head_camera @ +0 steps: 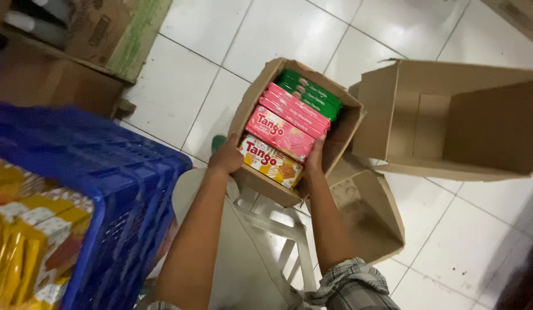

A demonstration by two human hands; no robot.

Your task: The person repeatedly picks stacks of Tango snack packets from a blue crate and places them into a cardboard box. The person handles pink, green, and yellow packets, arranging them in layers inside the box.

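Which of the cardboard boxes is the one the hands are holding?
The small open box filled with pink, green and yellow packets, gripped by the left hand and right hand. The larger box lies empty on its side.

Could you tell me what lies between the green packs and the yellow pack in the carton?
Pink packs fill the stretch between green packs and yellow pack, per the head view.

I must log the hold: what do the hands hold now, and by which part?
Both hold one open cardboard box of wafer packs: left hand on its near left wall, right hand on its near right rim.

Dim, warm indoor light; soft shadows; blue crate blurred at left; mild glare on tiles.
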